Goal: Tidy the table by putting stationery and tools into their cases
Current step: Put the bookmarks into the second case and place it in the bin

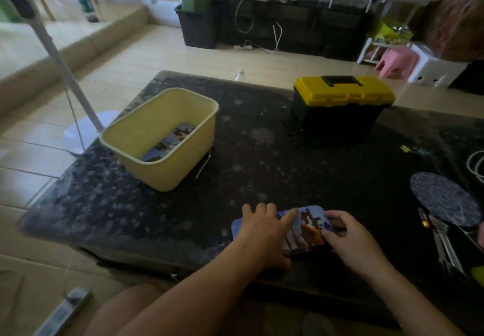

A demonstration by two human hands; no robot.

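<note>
**A:** What are the fingers doing?

**B:** The left hand [262,233] lies flat on the blue tin case [306,231]. Its fingers [290,216] are spread and mostly straight, with the forefinger stretched across the lid. The right hand [351,239] grips the case's right end, its fingers [334,220] curled round that end.

**A:** And where is the case?

**B:** It is under both hands, lying flat on the dark table [262,168] at the near edge.

**A:** Any writing on it?

**B:** It has a printed picture, orange and brown on blue, but too blurred to read anything.

**A:** What's around?

**B:** Well beyond the left fingertips, off to the left, stands a yellow tub [167,170]. A similarly printed flat piece [167,142] lies on its bottom. Far beyond the right fingertips stands a black toolbox [340,110] with its yellow lid down. To the right of the right fingers lie a round dark patterned disc [445,199] and metal pliers [442,241]. Further out are small coloured clips [412,150] and a loop of white cable [476,165].
</note>
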